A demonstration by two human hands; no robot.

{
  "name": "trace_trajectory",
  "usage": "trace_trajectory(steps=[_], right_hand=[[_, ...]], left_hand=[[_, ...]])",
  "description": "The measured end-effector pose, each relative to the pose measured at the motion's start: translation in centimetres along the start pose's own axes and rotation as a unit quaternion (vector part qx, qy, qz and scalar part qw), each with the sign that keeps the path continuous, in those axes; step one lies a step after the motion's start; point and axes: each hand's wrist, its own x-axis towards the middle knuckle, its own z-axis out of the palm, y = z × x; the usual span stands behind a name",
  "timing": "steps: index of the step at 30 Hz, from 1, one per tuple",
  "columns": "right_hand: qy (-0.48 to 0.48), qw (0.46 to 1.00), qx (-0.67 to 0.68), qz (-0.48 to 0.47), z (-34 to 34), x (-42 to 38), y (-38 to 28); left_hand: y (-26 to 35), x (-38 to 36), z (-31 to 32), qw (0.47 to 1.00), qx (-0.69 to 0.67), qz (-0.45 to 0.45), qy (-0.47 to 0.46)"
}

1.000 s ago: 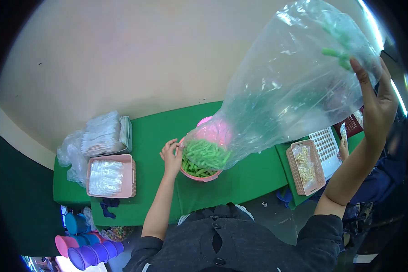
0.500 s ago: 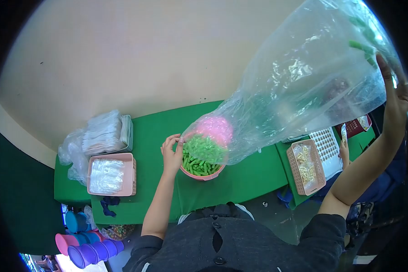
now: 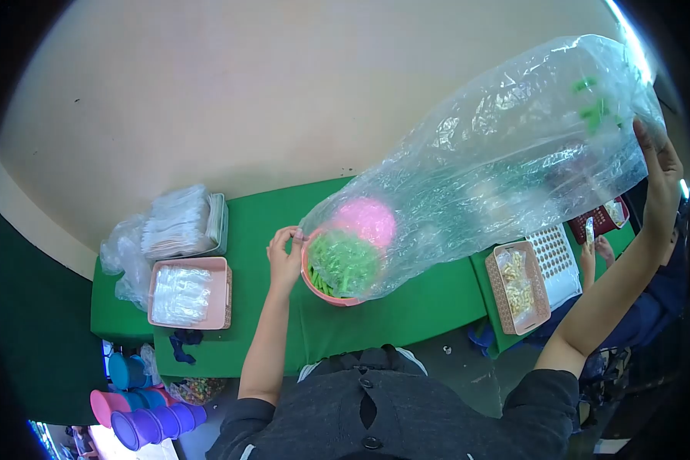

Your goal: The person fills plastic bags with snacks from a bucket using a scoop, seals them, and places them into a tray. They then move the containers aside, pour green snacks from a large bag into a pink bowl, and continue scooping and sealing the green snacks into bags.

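Note:
A large clear plastic bag [image 3: 467, 169] stretches from the middle of the table up to the right. My right hand [image 3: 658, 172] grips its raised far end, where a few green pieces [image 3: 594, 111] show through the film. At the other end, my left hand [image 3: 285, 257] pinches the bag's edge beside the rim of a pink tub [image 3: 305, 274]. Short green sticks [image 3: 322, 282] fill the tub, and the bag's mouth lies over most of them. Through the film, a bright pink round thing [image 3: 366, 221] shows behind the sticks.
On the left are a pink basket of clear packets [image 3: 182, 295] and a bin of stacked plastic bags [image 3: 176, 226]. A basket of pale pieces [image 3: 517, 287] and a white tray with round holes [image 3: 556, 261] stand right, near another person's hand [image 3: 588, 261]. Purple tubs [image 3: 157, 425] lie lower left.
The bag's raised end has come down with my right hand, and the green pieces inside it have shifted. Its mouth now covers more of the tub. My left hand has moved slightly left.

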Motion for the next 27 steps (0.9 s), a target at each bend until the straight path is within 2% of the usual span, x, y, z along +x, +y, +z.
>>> trace_trajectory(steps=[2,4,6,11,13,20,23,26,27], right_hand=[[-0.002,0.999,-0.023,-0.023,1.0,-0.4,0.1],[0.000,0.998,-0.046,-0.047,1.6,-0.9,0.8],[0.035,0.998,0.011,-0.046,2.0,-0.9,1.4],[0.062,0.992,0.039,-0.100,2.2,-1.1,1.8],[0.105,0.985,0.058,-0.122,2.0,-1.1,2.2],[0.107,0.981,0.080,-0.140,1.4,-0.5,4.1],[0.149,0.968,0.083,-0.183,0.8,0.2,5.1],[0.151,0.966,0.078,-0.196,1.4,0.1,4.3],[0.152,0.970,0.076,-0.171,1.7,0.0,4.2]], left_hand=[[-0.5,0.0,-0.2,1.000,0.008,0.004,0.003],[-0.9,0.2,0.0,0.998,-0.052,-0.025,0.019],[-0.7,0.0,0.4,0.999,-0.039,-0.012,0.013],[0.0,-0.4,1.7,0.999,-0.038,-0.006,-0.016],[-0.2,-0.4,1.9,0.998,-0.065,-0.002,-0.013],[0.0,-0.9,1.3,0.997,-0.077,-0.009,-0.029],[1.3,-1.4,0.8,0.993,-0.105,-0.027,-0.042],[1.5,-1.4,-0.8,0.994,-0.108,-0.013,-0.017],[1.2,-1.1,-1.7,0.991,-0.132,-0.032,0.009]])
